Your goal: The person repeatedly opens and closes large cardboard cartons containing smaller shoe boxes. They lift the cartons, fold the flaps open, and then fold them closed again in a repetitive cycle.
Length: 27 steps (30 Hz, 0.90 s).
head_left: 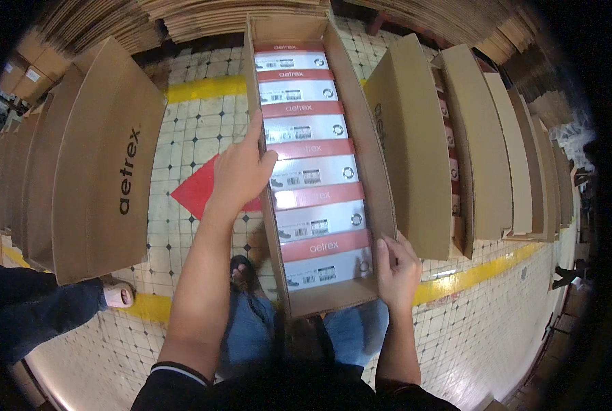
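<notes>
In front of me is a long, narrow open cardboard carton [380, 188]. A single row of several white and red shoe boxes [313, 171] fills most of it, with labels and small shoe pictures on their ends. My left hand [239, 171] grips the carton's left wall about midway, thumb at the rim and index finger stretched along the side. At the near right corner, my right hand [398, 270] is closed on the wall's edge with its fingers bent. The undersides of both grips are hidden.
A row of tall brown cartons [100, 164] stands on the left. More open cartons [422, 157] with red and white boxes line the right. Flattened cardboard [223, 17] is stacked behind. Yellow stripes [206, 89] cross the tiled floor; another person's leg [52, 308] shows at lower left.
</notes>
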Each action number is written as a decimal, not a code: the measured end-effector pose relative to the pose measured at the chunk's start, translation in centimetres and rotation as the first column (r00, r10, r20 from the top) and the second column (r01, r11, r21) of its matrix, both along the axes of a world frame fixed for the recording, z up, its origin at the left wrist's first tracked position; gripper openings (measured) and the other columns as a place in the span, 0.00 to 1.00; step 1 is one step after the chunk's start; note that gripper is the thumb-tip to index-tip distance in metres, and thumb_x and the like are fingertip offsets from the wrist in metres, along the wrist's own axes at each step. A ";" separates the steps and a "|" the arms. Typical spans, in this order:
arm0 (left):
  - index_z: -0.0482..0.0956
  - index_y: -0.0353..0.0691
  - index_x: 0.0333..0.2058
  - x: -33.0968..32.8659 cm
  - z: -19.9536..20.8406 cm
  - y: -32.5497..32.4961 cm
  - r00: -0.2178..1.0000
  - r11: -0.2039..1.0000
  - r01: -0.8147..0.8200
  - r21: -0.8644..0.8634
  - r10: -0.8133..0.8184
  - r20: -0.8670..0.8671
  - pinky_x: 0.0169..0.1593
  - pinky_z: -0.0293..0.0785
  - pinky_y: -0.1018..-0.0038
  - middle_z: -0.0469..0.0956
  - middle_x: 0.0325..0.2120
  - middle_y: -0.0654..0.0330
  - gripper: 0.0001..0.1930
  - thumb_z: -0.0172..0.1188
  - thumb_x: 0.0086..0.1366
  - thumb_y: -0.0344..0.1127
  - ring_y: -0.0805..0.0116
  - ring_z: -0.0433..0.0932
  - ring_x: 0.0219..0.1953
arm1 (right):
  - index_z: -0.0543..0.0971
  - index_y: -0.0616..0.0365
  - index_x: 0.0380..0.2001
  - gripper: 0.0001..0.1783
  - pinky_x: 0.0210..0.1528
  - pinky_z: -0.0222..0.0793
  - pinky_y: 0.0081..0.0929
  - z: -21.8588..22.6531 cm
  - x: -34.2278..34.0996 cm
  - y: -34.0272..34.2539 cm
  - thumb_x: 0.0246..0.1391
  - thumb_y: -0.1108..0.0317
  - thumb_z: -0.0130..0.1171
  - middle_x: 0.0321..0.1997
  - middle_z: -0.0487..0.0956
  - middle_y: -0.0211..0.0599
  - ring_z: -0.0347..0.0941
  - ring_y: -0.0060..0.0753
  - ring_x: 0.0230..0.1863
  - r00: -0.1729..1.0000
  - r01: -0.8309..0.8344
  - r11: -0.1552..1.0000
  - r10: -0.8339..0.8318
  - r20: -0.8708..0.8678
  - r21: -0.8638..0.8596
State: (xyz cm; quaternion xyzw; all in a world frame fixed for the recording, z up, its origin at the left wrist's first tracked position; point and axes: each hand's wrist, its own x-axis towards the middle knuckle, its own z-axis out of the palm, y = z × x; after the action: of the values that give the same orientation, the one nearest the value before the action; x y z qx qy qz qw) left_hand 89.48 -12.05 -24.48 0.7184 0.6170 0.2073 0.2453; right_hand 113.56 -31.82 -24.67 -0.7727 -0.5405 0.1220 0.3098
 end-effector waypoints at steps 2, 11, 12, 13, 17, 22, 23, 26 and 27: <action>0.58 0.46 0.67 0.1 -0.2 0.0 1.000 1.000 -0.002 0.006 0.002 0.010 0.44 0.73 0.52 0.79 0.28 0.40 0.36 0.52 0.58 0.43 0.40 0.79 0.35 | 0.84 0.64 0.39 0.14 0.48 0.74 0.35 0.1 0.0 0.1 0.57 0.63 0.61 0.49 0.80 0.54 0.80 0.51 0.46 1.000 0.016 1.000 -0.016 0.018 -0.013; 0.57 0.49 0.67 0.4 -0.9 0.0 1.000 0.999 -0.001 0.044 0.001 -0.006 0.44 0.72 0.55 0.79 0.28 0.43 0.36 0.52 0.60 0.45 0.43 0.79 0.37 | 0.83 0.67 0.39 0.15 0.47 0.74 0.35 -0.3 0.2 -0.1 0.58 0.64 0.60 0.49 0.80 0.55 0.80 0.51 0.45 0.999 -0.031 0.999 0.030 0.033 0.030; 0.57 0.49 0.68 0.4 -1.1 0.0 1.000 0.999 -0.005 0.035 0.004 0.007 0.45 0.71 0.56 0.79 0.28 0.44 0.36 0.51 0.60 0.45 0.44 0.79 0.37 | 0.83 0.67 0.39 0.15 0.47 0.74 0.35 -0.4 0.2 -0.2 0.58 0.64 0.59 0.48 0.80 0.55 0.80 0.52 0.45 0.999 -0.028 0.998 0.026 0.035 0.050; 0.57 0.49 0.68 0.4 -1.2 -0.1 1.000 1.000 -0.014 0.021 0.013 0.003 0.45 0.71 0.56 0.79 0.29 0.44 0.36 0.51 0.60 0.45 0.44 0.79 0.37 | 0.83 0.66 0.39 0.15 0.47 0.74 0.35 -0.4 0.2 -0.3 0.58 0.64 0.59 0.49 0.80 0.55 0.80 0.52 0.45 1.000 -0.024 0.999 0.023 0.018 0.032; 0.53 0.45 0.68 0.6 -1.8 -0.3 1.000 0.997 0.015 0.082 -0.013 -0.019 0.52 0.72 0.55 0.80 0.43 0.42 0.37 0.50 0.60 0.43 0.42 0.78 0.46 | 0.83 0.65 0.40 0.16 0.48 0.74 0.35 -0.6 0.4 -0.2 0.58 0.62 0.59 0.49 0.80 0.53 0.80 0.51 0.46 0.998 -0.036 0.998 0.034 0.053 0.048; 0.51 0.42 0.68 0.4 -2.5 -0.6 0.999 0.994 0.053 0.097 -0.054 0.001 0.53 0.71 0.55 0.79 0.44 0.40 0.38 0.51 0.60 0.43 0.40 0.77 0.47 | 0.83 0.64 0.41 0.17 0.50 0.73 0.36 -0.7 0.4 -0.3 0.58 0.61 0.59 0.49 0.80 0.52 0.79 0.51 0.47 0.999 -0.026 0.999 0.025 0.020 0.034; 0.51 0.41 0.68 0.4 -2.6 -0.7 0.998 0.992 0.059 0.108 -0.060 0.003 0.53 0.71 0.55 0.79 0.44 0.40 0.39 0.51 0.60 0.43 0.40 0.77 0.47 | 0.83 0.64 0.41 0.17 0.49 0.73 0.36 -0.8 0.5 -0.4 0.58 0.61 0.59 0.49 0.80 0.52 0.79 0.51 0.47 0.999 -0.034 0.998 0.033 0.027 0.044; 0.51 0.41 0.68 0.2 -3.0 -0.9 0.995 0.984 0.092 0.152 -0.097 0.024 0.54 0.70 0.54 0.78 0.44 0.38 0.38 0.52 0.60 0.42 0.38 0.76 0.48 | 0.83 0.64 0.41 0.17 0.49 0.73 0.35 -1.1 0.7 -0.3 0.58 0.60 0.59 0.49 0.80 0.52 0.79 0.51 0.46 0.997 -0.056 0.995 0.052 0.049 0.077; 0.51 0.41 0.68 0.2 -3.1 -1.0 0.996 0.991 0.083 0.109 -0.086 0.023 0.56 0.68 0.57 0.75 0.49 0.37 0.38 0.52 0.61 0.42 0.39 0.74 0.52 | 0.83 0.64 0.41 0.17 0.48 0.74 0.35 -1.2 0.8 -0.4 0.58 0.60 0.59 0.49 0.80 0.52 0.79 0.51 0.46 0.997 -0.053 0.996 0.050 0.051 0.069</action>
State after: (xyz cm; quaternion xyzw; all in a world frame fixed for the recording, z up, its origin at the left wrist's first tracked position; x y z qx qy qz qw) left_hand 89.67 -13.02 -27.56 0.7531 0.5706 0.2395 0.2233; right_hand 114.34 -32.19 -25.86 -0.7499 -0.5716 0.0920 0.3202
